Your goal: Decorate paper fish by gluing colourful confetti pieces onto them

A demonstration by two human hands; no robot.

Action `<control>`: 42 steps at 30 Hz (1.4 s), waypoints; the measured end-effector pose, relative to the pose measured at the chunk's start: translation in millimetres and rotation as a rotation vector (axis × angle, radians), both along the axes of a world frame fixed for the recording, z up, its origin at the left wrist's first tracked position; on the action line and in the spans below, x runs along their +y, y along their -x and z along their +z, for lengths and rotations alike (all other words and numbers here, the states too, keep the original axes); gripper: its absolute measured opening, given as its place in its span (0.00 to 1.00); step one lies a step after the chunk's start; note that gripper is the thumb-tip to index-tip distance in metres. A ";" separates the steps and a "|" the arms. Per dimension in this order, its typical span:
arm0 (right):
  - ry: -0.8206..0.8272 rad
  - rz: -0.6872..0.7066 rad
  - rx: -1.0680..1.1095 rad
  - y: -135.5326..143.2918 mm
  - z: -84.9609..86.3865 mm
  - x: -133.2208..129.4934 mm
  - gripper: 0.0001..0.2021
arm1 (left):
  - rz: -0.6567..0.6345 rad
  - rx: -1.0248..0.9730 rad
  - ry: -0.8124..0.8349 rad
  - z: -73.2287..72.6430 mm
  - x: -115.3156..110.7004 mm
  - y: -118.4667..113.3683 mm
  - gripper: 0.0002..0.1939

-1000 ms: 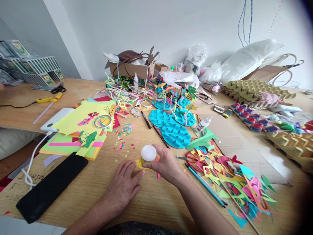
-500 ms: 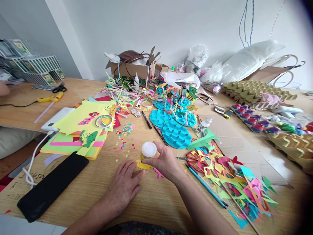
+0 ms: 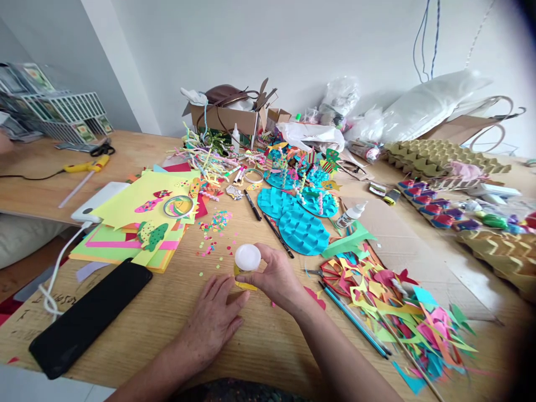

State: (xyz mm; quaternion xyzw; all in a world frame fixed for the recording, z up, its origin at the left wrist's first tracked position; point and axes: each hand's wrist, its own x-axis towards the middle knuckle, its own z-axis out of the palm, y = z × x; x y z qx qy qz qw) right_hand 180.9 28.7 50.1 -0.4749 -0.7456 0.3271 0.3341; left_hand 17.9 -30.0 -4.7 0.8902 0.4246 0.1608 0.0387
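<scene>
My right hand is wrapped round a small clear container with a round white top. The container stands over a yellow paper piece, which shows partly at its base. My left hand lies on the wooden table with its fingers spread, the fingertips close to the left edge of that paper. A pink paper scrap shows beside my right wrist. Small coloured paper dots lie scattered beyond my hands.
Coloured paper sheets and a black case lie at left. Ahead are blue egg-tray pieces, a black marker and a glue bottle. Paper scraps and blue pencils lie at right.
My right hand has moved slightly left with the container, which now covers more of the yellow paper. More of the pink scrap shows by my right wrist. My left hand has stayed in place.
</scene>
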 end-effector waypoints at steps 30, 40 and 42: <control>-0.030 -0.033 0.014 -1.6 0.6 2.7 0.11 | 0.009 0.005 -0.008 -3.1 -1.1 0.4 0.18; -0.020 -0.025 0.002 0.3 0.4 3.0 0.12 | 0.012 0.006 0.004 -3.4 -0.8 0.9 0.19; -0.006 -0.045 -0.008 -0.9 1.7 3.2 0.12 | 0.021 0.005 -0.007 -3.9 -0.8 1.4 0.18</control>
